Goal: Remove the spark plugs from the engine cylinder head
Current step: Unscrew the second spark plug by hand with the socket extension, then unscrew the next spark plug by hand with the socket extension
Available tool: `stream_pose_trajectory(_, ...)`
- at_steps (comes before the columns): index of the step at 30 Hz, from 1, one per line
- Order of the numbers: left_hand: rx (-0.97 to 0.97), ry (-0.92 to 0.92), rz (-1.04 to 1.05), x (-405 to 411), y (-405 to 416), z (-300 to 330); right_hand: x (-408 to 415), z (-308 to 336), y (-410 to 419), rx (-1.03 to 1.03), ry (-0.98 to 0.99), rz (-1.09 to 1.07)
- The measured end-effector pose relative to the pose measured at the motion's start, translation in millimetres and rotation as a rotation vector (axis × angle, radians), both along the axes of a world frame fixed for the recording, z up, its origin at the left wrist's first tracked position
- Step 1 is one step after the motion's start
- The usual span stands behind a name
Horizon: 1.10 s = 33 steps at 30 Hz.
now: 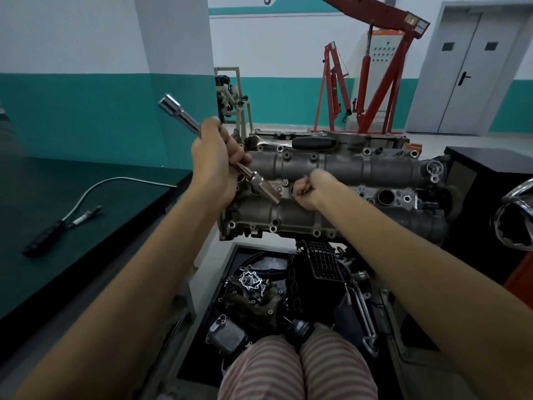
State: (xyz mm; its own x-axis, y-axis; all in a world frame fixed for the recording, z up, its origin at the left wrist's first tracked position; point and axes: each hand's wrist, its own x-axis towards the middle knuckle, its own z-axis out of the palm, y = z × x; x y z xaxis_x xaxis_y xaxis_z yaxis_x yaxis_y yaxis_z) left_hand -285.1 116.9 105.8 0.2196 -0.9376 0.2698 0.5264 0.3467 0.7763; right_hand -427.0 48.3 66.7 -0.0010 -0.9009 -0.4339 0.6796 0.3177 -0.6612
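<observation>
The grey engine cylinder head (346,166) lies lengthwise in front of me on a stand. My left hand (215,157) grips a long chrome socket wrench (178,115) by its middle and holds it tilted; the lower socket end (266,192) hangs just above the head's left plug wells. My right hand (305,189) is curled over a plug well near the head's middle, fingers pinched together on something small I cannot make out. An open plug well (385,196) shows further right. A removed spark plug (86,216) lies on the bench.
A dark green bench (57,197) at my left holds a flexible pickup tool with a black handle (43,241). A black tray (230,258) of engine parts sits on the floor below the head. Red engine hoists (375,82) stand behind. A black cabinet (490,160) is at right.
</observation>
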Motion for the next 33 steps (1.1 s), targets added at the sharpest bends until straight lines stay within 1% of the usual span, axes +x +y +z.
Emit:
stream_pose_trajectory(2, 0.14, -0.03, -0.083, 1.9, -3.8, 0.9, 4.9, -2.3, 8.0, -0.137, 0.355, 0.23)
stream_pose_trajectory(3, 0.191, -0.041, -0.12, 0.4, -6.0, 0.9, 7.0, -3.8, 12.5, -0.205, 0.448, 0.353)
stream_pose_trajectory(4, 0.228, -0.057, -0.138, -1.9, -8.4, 1.0, 8.3, -4.3, 16.7, -0.251, 0.463, 0.475)
stream_pose_trajectory(5, 0.254, -0.096, -0.132, -4.3, -11.3, 0.8, 9.0, -4.1, 20.8, -0.293, 0.427, 0.585)
stream_pose_trajectory(7, 0.289, -0.296, -0.073, -8.5, -19.9, -0.3, 10.9, -6.8, 27.7, -0.375, 0.358, 0.771)
stream_pose_trajectory(9, 0.322, -0.502, -0.03, -13.6, -28.4, -2.1, 12.5, -10.9, 31.7, -0.439, 0.347, 0.868)
stream_pose_trajectory(11, 0.364, -0.582, -0.04, -18.1, -36.2, -3.6, 14.9, -12.2, 34.8, -0.471, 0.346, 0.875)
stream_pose_trajectory(15, 0.456, -0.582, -0.119, -20.9, -42.2, -2.5, 14.5, -9.4, 36.8, -0.516, 0.401, 0.832)
stream_pose_trajectory(16, 0.468, -0.625, -0.141, -21.0, -43.2, -3.3, 15.7, -9.3, 37.2, -0.515, 0.426, 0.847)
stream_pose_trajectory(18, 0.465, -0.776, -0.18, -21.4, -44.7, -4.6, 20.6, -9.8, 38.1, -0.485, 0.449, 0.848)
stream_pose_trajectory(20, 0.466, -0.917, -0.194, -19.1, -45.6, -6.3, 24.6, -10.3, 36.7, -0.434, 0.42, 0.797)
stream_pose_trajectory(21, 0.466, -0.945, -0.197, -16.8, -46.3, -7.9, 25.1, -10.3, 35.3, -0.415, 0.394, 0.76)
stream_pose_trajectory(24, 0.448, -0.893, -0.241, -7.4, -42.6, -17.3, 24.0, -8.6, 31.7, -0.407, 0.345, 0.647)
stream_pose_trajectory(27, 0.417, -0.71, -0.331, -7.8, -37.2, -31.6, 25.5, -5.0, 28.9, -0.425, 0.352, 0.546)
stream_pose_trajectory(28, 0.399, -0.673, -0.299, -8.9, -36.5, -36.0, 27.0, -3.3, 28.7, -0.418, 0.353, 0.529)
stream_pose_trajectory(30, 0.375, -0.657, -0.182, -10.2, -35.9, -41.1, 30.0, -0.3, 28.1, -0.406, 0.395, 0.518)
stream_pose_trajectory(31, 0.366, -0.639, -0.136, -9.3, -35.7, -42.6, 31.5, 0.5, 27.1, -0.412, 0.441, 0.512)
stream_pose_trajectory(33, 0.354, -0.54, -0.078, -2.7, -35.8, -41.4, 37.9, 1.6, 24.8, -0.446, 0.549, 0.472)
